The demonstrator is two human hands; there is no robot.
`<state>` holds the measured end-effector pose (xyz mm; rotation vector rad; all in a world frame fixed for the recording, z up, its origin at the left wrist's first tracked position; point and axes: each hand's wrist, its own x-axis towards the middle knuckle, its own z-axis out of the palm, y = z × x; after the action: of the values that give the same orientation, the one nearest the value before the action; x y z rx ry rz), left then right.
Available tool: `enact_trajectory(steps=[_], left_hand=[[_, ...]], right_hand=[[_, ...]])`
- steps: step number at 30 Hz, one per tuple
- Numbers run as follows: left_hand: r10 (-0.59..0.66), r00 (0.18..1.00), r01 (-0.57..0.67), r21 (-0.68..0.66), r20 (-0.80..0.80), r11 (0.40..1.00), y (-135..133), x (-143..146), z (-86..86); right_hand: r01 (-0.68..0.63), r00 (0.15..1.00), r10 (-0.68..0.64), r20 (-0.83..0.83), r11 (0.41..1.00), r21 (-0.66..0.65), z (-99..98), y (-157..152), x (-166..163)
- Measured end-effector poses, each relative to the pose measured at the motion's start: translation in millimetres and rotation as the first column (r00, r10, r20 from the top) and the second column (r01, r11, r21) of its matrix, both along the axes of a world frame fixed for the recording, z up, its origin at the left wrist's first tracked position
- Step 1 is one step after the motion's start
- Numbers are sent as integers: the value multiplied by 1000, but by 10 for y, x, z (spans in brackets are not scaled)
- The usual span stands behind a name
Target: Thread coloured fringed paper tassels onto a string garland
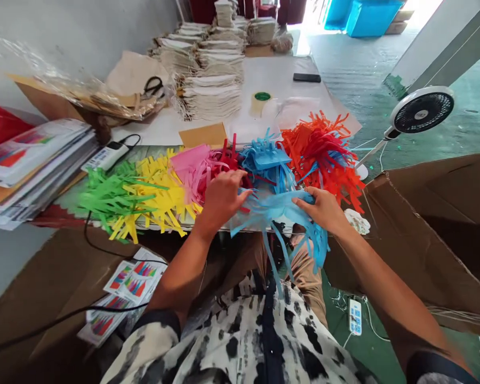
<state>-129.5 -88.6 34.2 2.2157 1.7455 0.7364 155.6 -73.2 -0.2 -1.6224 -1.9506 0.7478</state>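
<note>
A light blue fringe [278, 205] of soft cut strips is stretched between my hands at the table's near edge, its strips hanging toward my lap. My right hand [324, 209] grips its right end, thumb on top. At its left end, my left hand [223, 198] is curled with thumb and fingers closed on the edge; the fingertips are partly hidden. Just beyond lie a blue fringe bundle [267, 159], a pink one [194, 168] and a dark red one [228, 157]. Orange-red fringes [320, 154] are heaped beyond my right hand.
Yellow [160, 186] and green fringes [110, 194] lie to the left. Stacked off-white bundles [212, 90], green tape [262, 96], scissors [153, 85] and a phone [306, 78] rest farther back. A fan [422, 112] and open cardboard box [428, 234] stand right.
</note>
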Motion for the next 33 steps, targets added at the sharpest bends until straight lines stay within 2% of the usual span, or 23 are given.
enact_trajectory(steps=[1, 2, 4, 5, 9, 11, 15, 18, 20, 25, 28, 31, 33], left_hand=[[-21, 999, 24, 94, -37, 995, -51, 63, -60], [-113, 993, 117, 132, -42, 984, -114, 143, -126], [-338, 941, 339, 116, -30, 934, -255, 329, -289], [-389, 920, 392, 112, -47, 913, -322, 421, -386], [-388, 913, 399, 79, -125, 914, -519, 658, -761], [-359, 920, 375, 85, -158, 923, -585, 693, -854], [-301, 927, 345, 191, -225, 919, -689, 689, -839], [-365, 893, 431, 270, -262, 861, -727, 667, -806], [-403, 876, 466, 253, -263, 848, -727, 646, -800], [-397, 891, 417, 51, -220, 908, -664, 617, -710], [-395, 897, 396, -34, -199, 917, -596, 614, -602], [-380, 922, 371, -111, -74, 922, -506, 588, -522], [-300, 953, 302, -162, 40, 939, -447, 561, -498]], right_hand=[[7, 999, -7, 54, 1000, 13, -78, 24, 0], [6, 995, -8, 99, 1000, 25, -146, 30, 5], [-9, 987, 0, 160, 999, 53, -235, 4, 27], [-16, 983, 3, 182, 997, 70, -254, -23, 40], [-41, 946, -30, 323, 976, 212, -164, -227, 84], [-168, 908, 29, 417, 938, 302, -82, -394, 95], [-479, 798, 260, 543, 821, 311, -70, -733, 125], [-530, 759, 295, 581, 798, 287, -194, -851, 190], [-519, 767, 308, 563, 814, 261, -262, -861, 248], [-418, 847, 278, 453, 875, 245, -255, -841, 349], [-356, 900, 251, 358, 896, 266, -229, -839, 374], [-289, 937, 219, 273, 924, 249, -250, -822, 396], [-202, 961, 150, 230, 953, 225, -284, -804, 402]])
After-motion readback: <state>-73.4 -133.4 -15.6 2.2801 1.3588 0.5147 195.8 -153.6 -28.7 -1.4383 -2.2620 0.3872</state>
